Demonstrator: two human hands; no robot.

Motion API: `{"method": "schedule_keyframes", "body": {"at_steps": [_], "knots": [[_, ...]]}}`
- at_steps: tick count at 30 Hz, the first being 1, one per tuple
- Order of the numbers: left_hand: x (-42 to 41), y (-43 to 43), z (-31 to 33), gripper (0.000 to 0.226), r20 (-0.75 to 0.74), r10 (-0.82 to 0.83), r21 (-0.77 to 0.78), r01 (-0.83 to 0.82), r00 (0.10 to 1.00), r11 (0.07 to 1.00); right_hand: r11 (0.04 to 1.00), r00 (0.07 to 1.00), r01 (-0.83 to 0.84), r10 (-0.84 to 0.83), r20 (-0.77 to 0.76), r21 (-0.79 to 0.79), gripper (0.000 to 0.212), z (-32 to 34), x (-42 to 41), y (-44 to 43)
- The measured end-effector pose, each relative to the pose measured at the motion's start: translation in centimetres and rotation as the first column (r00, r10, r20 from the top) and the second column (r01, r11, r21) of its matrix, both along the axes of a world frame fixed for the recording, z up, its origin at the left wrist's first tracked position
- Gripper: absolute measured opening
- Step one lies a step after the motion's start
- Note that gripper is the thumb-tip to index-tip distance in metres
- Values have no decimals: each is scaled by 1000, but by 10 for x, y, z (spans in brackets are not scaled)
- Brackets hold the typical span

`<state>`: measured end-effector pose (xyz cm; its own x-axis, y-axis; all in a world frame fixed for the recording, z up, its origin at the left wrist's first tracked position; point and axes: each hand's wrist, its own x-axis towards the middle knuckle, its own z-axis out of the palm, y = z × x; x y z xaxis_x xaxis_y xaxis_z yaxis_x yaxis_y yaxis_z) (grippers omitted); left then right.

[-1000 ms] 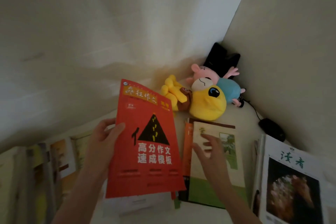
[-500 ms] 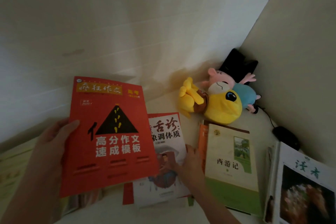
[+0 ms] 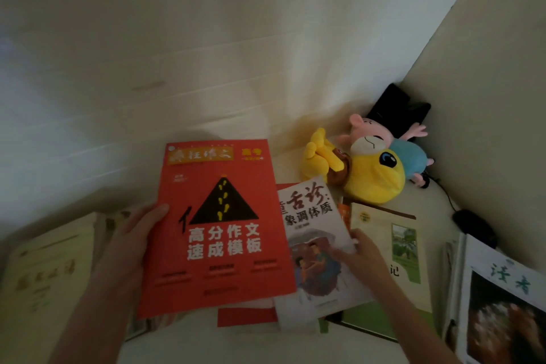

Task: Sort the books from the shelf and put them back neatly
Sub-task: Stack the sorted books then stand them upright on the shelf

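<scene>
Our left hand point(image 3: 130, 233) pinches the red book point(image 3: 218, 230) "高分作文速成模板", thumb on its cover; our right hand point(image 3: 359, 254) curls its fingers round the edge of the white book point(image 3: 313, 216) "舌诊".

Dim light fills the corner ahead of you, where a pale cream wall scored with faint horizontal grooves point(image 3: 206, 53) meets a plain beige wall point(image 3: 487, 91) on your right. Below them, a pale off-white flat surface point(image 3: 295, 346) runs back into the corner, darkest along the seam.

pale surface point(image 3: 183, 346) (books point(image 3: 384, 316), plush toys point(image 3: 375, 180))
</scene>
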<state>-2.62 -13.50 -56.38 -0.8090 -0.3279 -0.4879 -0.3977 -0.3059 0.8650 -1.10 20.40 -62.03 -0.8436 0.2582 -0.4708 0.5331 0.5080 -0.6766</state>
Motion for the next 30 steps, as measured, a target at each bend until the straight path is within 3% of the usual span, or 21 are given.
{"method": "schedule_keyframes", "body": {"at_steps": [3, 5, 8, 11, 14, 16, 18, 23, 27, 30], "knots": [[10, 24, -23, 10, 70, -67, 116, 59, 995, 991, 996, 985, 4, 10, -170, 84, 23, 42, -4, 26], [20, 37, -46, 8, 120, -100, 152, 81, 988, 985, 974, 960, 28, 36, -277, 223, 24, 70, -6, 38], [32, 51, -79, 15, 169, -145, 26, 143, 975, 989, 957, 908, 106, 17, -419, 269, 18, 109, -6, 43], [35, 61, -93, 17, 130, -156, -163, 176, 979, 971, 986, 863, 164, -127, -488, 34, 18, 124, -5, 38], [32, 66, -97, 19, 63, -242, -455, 244, 968, 856, 941, 876, 171, -281, -392, -292, 23, 102, -3, 20], [29, 68, -99, 29, 70, -262, -510, 260, 962, 820, 873, 906, 172, -322, -274, -456, 25, 73, -1, -2], [26, 72, -99, 36, 79, -259, -490, 263, 963, 831, 837, 942, 167, -292, -168, -521, 24, 40, 5, -28], [24, 84, -98, 38, 71, -209, -398, 220, 975, 891, 937, 978, 156, -190, -83, -314, 29, -13, 24, -70], [23, 87, -108, 39, 47, -175, -370, 180, 983, 912, 998, 991, 41, -35, -131, 39, 38, -21, 25, -70], [22, 94, -110, 39, 25, -160, -328, 159, 987, 931, 998, 996, 20, -15, -87, 63, 56, -26, 28, -74]]}}
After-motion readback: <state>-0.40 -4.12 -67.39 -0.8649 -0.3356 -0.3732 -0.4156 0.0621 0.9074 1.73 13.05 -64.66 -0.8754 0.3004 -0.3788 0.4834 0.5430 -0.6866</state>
